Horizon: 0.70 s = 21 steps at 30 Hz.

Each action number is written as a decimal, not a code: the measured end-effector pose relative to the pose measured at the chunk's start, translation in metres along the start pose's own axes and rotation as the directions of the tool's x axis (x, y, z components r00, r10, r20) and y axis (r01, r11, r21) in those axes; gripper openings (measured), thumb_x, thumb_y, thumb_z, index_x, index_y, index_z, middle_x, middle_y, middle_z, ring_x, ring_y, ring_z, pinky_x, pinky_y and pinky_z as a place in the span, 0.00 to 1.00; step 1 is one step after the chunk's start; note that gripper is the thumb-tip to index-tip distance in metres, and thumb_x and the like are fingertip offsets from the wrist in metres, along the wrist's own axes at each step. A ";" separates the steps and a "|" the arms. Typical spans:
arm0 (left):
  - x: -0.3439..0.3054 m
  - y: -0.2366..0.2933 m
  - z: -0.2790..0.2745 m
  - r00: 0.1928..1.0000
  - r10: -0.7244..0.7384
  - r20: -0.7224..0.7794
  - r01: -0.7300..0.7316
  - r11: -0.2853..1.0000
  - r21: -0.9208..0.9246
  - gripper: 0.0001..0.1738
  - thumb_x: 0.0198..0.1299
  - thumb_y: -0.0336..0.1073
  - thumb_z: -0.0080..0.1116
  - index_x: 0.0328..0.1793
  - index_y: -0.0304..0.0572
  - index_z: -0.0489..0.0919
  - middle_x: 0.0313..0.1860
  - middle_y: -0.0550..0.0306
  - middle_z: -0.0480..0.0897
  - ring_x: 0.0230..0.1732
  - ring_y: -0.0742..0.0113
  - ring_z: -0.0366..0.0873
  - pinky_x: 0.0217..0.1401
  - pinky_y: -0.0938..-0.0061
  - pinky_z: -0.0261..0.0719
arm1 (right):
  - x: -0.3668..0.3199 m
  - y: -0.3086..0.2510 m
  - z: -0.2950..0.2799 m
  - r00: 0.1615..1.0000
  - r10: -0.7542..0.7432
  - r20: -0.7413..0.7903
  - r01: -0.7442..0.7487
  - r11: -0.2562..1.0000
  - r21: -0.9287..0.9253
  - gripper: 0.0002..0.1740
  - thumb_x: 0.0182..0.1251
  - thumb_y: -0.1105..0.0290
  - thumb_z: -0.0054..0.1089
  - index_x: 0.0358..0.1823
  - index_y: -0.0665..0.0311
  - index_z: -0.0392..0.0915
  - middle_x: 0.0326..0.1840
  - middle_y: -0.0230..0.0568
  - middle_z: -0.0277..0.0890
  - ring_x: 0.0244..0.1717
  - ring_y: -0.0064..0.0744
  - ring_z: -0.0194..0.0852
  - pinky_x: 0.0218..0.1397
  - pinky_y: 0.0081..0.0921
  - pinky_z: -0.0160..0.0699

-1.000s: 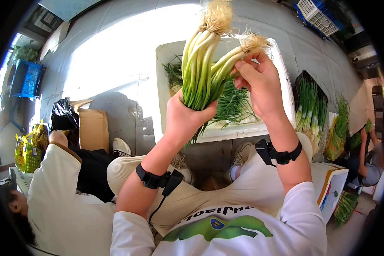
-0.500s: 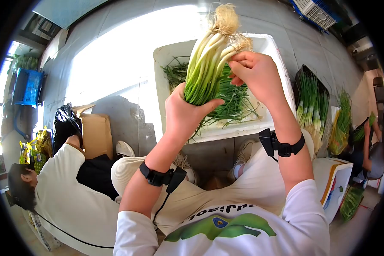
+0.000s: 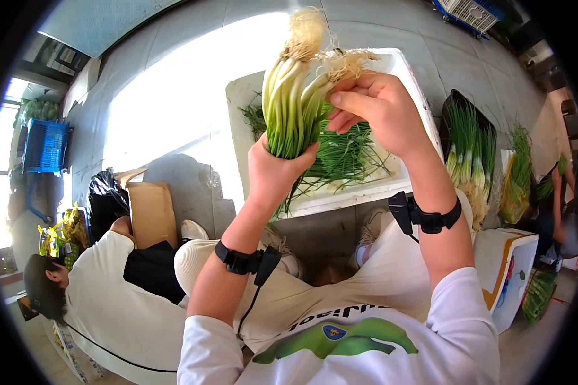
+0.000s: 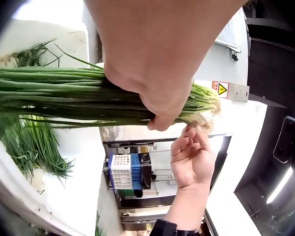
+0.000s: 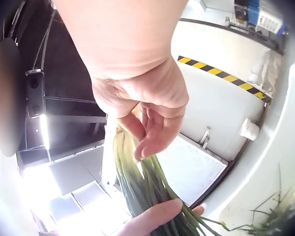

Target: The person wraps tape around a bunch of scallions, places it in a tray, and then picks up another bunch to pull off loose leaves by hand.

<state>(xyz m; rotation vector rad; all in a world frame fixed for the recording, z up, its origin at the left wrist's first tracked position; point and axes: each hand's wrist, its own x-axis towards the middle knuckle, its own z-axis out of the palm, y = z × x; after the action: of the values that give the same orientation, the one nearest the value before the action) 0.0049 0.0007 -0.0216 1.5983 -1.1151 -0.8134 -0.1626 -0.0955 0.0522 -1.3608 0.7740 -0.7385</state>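
Observation:
A bunch of spring onions (image 3: 286, 112), with white stalks and pale bushy roots at the top, is gripped by my left hand (image 3: 275, 172) round its green part. My right hand (image 3: 376, 109) pinches a few spring onion stalks just below their roots, at the right side of the bunch. In the left wrist view the long green leaves (image 4: 49, 91) stretch out to the left of the gripping hand. Seen from the right wrist, the thumb and fingers (image 5: 160, 132) close on the stalks near the root end.
Below the bunch stands a white foam box (image 3: 234, 106) with loose green onions (image 3: 347, 154) in it. A black crate of spring onions (image 3: 469, 138) is to its right. At the left a person in a white top (image 3: 115, 282) sits by a cardboard box (image 3: 153, 215).
The right hand has moved left with its pinched stalks, closer to the bunch. The left hand keeps its grip, and the bunch has shifted slightly left.

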 end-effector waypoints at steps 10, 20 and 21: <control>-0.001 -0.001 -0.003 0.994 0.109 0.020 -0.100 0.959 -0.264 0.13 0.47 0.30 0.75 0.34 0.35 0.79 0.27 0.65 0.80 0.27 0.78 0.74 0.32 0.78 0.74 | 0.004 0.008 -0.012 0.978 -0.094 0.188 0.000 0.894 0.447 0.08 0.68 0.75 0.57 0.46 0.69 0.79 0.43 0.49 0.84 0.45 0.38 0.84 0.49 0.32 0.82; -0.006 0.017 -0.010 0.977 0.213 -0.001 -0.211 0.966 -0.149 0.16 0.46 0.31 0.75 0.28 0.38 0.74 0.23 0.65 0.76 0.25 0.77 0.70 0.30 0.78 0.71 | -0.002 -0.004 -0.014 0.986 -0.106 0.125 0.018 0.828 0.560 0.07 0.66 0.73 0.59 0.42 0.68 0.80 0.38 0.46 0.83 0.33 0.30 0.81 0.38 0.24 0.80; -0.005 0.017 -0.009 0.975 0.222 -0.003 -0.220 0.966 -0.137 0.16 0.46 0.31 0.75 0.28 0.38 0.74 0.23 0.65 0.76 0.25 0.77 0.71 0.30 0.78 0.72 | -0.003 -0.006 -0.015 0.986 -0.107 0.131 0.017 0.834 0.552 0.07 0.66 0.72 0.59 0.41 0.68 0.80 0.37 0.46 0.83 0.31 0.29 0.79 0.36 0.22 0.79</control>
<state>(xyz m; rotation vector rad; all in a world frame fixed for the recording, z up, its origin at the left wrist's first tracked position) 0.0066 0.0072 -0.0025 1.3296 -1.1959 -0.7351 -0.1766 -0.1019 0.0572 -0.9031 0.3457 -0.8168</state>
